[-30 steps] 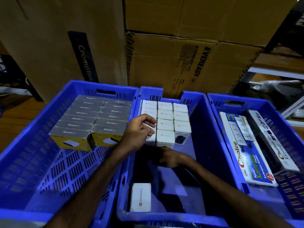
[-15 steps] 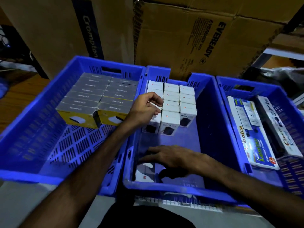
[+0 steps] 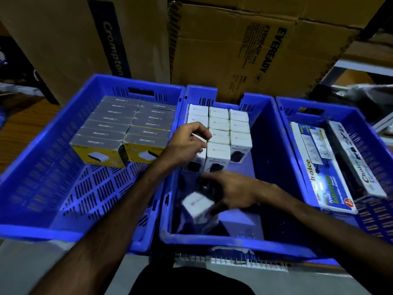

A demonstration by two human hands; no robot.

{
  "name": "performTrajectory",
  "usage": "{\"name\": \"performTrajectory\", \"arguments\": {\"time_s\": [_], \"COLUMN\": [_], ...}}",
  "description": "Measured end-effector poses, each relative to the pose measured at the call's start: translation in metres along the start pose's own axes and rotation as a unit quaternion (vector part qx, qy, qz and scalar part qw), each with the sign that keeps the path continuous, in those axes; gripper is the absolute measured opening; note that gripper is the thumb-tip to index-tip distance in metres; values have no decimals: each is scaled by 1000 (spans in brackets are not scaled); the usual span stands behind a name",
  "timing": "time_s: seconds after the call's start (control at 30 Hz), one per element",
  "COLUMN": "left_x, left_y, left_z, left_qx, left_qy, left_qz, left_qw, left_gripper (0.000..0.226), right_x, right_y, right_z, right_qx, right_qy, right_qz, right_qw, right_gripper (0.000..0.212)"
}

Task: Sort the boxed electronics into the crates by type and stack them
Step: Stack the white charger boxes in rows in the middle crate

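A stockroom — stacked cardboard cartons (image 3: 244,50) behind blue crates (image 3: 53,188) of boxed electronics (image 3: 219,133).

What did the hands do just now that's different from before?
The right hand reached to the near end of the middle crate and lifted the loose white box, now blurred and tilted. The left hand stayed resting on the stacked white boxes. Other crates unchanged.

Both forearms are bare, no sleeves, watch or rings visible.
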State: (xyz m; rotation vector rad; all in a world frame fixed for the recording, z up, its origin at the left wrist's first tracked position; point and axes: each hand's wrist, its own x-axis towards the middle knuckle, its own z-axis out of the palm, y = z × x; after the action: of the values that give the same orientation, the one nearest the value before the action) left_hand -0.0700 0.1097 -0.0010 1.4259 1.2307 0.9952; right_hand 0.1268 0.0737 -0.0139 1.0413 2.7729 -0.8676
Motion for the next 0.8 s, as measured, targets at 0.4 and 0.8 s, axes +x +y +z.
{"name": "performTrajectory", "arguments": {"time_s": [0.4, 0.8], "left_x": [-21, -34], "left_y": [24, 42], "left_z": [7, 37], "left_qx": [-116, -227], "left_qy": [-130, -157], "left_qz": [-60, -227], "left_qw": [983, 934], "left_gripper": [47, 60], "right_x": [-65, -79], "right_y": [42, 6], "right_z": [-53, -45], "right_qx": [456, 283], "right_qy": [265, 490], "right_qz": [107, 47], "right_qw": [843, 823], "right_gripper": [39, 56]}}
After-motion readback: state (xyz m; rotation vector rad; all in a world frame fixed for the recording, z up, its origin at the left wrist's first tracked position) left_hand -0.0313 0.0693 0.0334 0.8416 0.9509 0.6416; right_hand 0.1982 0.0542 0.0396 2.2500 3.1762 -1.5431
